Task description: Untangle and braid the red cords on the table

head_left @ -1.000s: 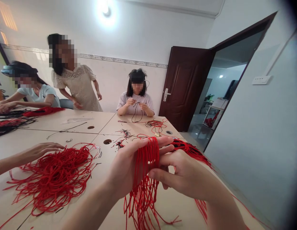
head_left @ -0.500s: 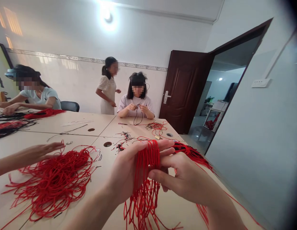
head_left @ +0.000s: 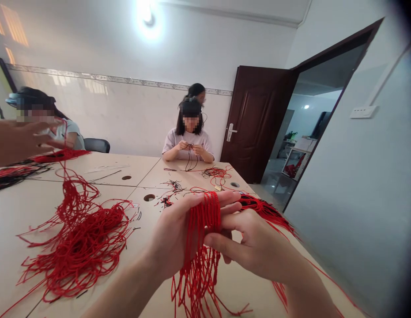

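Several red braided cords (head_left: 204,221) hang side by side over my left hand (head_left: 179,236), looped across its fingers with the thumb along their upper edge. Their knotted loops and loose ends dangle below the palm toward the table. My right hand (head_left: 248,240) is at the right side of the bundle, its thumb and forefinger closed around the cords' edge by my left fingers. Its other fingertips are partly hidden behind.
A co-worker's hand (head_left: 20,141) at left lifts cords from a red cord pile (head_left: 89,247). More red and black cords (head_left: 263,207) lie at right. Thread scraps (head_left: 167,201) and a table hole (head_left: 149,198) are ahead. A seated person (head_left: 188,143) handles black cord opposite.
The co-worker's hand at left has risen, pulling some red cords up from the pile. The standing person has moved right, behind the seated one. My hands have hardly moved.
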### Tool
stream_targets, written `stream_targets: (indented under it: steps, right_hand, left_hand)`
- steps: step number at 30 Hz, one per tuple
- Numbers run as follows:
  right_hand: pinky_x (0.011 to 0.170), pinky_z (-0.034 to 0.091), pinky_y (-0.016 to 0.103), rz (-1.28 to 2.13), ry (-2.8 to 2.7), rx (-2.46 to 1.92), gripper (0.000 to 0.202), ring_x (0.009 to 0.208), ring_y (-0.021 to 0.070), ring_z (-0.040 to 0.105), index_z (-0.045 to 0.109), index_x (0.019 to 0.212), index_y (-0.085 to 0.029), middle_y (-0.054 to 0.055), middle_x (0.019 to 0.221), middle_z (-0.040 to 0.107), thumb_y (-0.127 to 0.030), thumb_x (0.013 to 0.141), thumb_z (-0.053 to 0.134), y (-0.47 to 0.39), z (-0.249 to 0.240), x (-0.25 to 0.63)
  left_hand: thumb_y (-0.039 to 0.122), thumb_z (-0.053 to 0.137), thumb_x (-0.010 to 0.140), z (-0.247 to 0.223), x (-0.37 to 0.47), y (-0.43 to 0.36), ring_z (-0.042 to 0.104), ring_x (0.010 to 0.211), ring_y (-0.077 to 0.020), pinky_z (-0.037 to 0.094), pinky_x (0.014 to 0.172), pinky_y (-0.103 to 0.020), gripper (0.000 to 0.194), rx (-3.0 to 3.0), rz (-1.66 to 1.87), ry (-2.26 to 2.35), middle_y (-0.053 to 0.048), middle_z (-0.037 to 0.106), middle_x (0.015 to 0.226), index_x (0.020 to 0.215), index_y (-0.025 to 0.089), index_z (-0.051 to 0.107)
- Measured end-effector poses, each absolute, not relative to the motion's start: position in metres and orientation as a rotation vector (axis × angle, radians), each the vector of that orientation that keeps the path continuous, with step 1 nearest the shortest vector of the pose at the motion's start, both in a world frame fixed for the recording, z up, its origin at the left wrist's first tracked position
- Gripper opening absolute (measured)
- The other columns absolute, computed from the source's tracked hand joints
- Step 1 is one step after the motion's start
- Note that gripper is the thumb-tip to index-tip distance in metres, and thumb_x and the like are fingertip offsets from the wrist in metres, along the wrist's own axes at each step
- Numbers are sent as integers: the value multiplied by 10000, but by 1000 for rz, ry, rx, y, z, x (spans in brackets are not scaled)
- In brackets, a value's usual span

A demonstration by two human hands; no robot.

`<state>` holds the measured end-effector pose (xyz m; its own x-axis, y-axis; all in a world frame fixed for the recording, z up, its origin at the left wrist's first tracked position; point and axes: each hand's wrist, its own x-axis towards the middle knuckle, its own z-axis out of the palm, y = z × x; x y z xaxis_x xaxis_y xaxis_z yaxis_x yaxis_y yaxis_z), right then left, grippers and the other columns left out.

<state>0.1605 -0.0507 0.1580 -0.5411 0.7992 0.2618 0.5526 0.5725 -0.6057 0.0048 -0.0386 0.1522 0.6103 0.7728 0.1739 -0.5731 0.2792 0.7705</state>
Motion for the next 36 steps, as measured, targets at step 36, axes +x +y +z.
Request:
stream_targets:
  steps: [36]
  right_hand:
    - [474, 341, 211, 782, -2194, -1001, 373, 507, 79, 471, 502, 573, -157, -24, 534, 525, -387, 866, 526, -48, 157, 158]
  left_hand:
    - [242, 418, 870, 156, 4, -39, 572, 1055, -219, 445, 888, -281, 359, 925, 908, 234, -124, 659, 1107, 1062, 78, 673]
